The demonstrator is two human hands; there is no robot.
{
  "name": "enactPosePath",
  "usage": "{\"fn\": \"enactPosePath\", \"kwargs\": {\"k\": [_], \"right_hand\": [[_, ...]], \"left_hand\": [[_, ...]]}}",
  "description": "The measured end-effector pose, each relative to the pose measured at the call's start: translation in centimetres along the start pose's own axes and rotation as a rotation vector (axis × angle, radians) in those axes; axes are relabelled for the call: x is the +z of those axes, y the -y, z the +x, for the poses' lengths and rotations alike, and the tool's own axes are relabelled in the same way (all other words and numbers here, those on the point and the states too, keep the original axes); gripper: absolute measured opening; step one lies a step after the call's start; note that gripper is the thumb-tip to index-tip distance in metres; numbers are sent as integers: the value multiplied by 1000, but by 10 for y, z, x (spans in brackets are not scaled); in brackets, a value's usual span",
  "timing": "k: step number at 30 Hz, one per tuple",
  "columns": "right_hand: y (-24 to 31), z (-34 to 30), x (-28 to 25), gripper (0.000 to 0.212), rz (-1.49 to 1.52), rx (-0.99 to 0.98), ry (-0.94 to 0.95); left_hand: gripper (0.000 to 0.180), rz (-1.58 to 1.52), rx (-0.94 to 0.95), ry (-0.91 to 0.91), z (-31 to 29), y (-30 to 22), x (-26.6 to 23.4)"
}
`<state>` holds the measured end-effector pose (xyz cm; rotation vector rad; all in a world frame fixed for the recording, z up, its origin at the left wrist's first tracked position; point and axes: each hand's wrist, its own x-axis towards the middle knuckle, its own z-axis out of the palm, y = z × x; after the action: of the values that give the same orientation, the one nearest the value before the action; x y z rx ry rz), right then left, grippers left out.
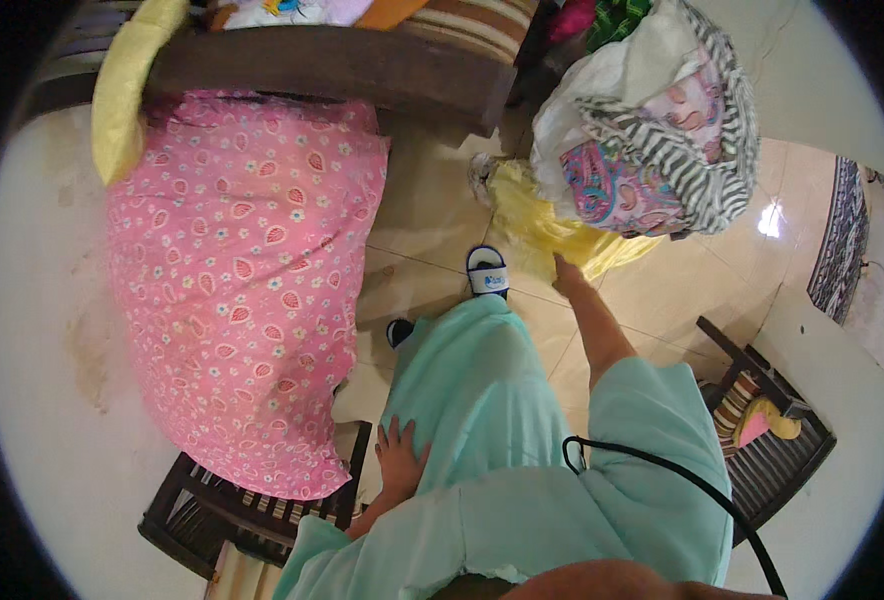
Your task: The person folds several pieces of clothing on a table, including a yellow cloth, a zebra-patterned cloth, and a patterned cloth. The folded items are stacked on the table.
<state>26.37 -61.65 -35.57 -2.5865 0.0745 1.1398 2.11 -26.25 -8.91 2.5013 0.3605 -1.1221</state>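
Note:
My right hand (569, 277) reaches forward and down to the near edge of a thin yellow cloth (532, 220); its fingers are closed at that edge, though the grip is partly hidden. The yellow cloth spreads over the floor, under a large heap of laundry (622, 185) with striped, white and paisley fabrics. My left hand (400, 460) lies with its fingers apart on the mint-green garment (482, 400) I wear, near my left thigh, and holds nothing.
A pink flowered cloth (252, 270) covers a seat on the left, between dark wooden furniture. A yellow cushion (127, 90) leans by the dark wooden frame (332, 70). A wooden chair (777, 440) stands at the right. A black cable (692, 478) crosses my right side. My slippered foot (487, 272) is on the tiles.

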Motion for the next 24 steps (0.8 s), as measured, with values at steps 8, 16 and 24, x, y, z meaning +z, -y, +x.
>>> {"fn": "enactPosePath", "kwargs": {"k": [8,16,24], "right_hand": [[105,-150,-80,27,-121,-619,389],[314,-317,-253,20,305,-847,504],[443,-443,-343,20,751,-1048,440]], "left_hand": [[54,-409,104,-85,-3,1,-4],[60,-654,605,-305,-48,-100,-211],[39,-860,706,-553,-104,-59,-296]]}}
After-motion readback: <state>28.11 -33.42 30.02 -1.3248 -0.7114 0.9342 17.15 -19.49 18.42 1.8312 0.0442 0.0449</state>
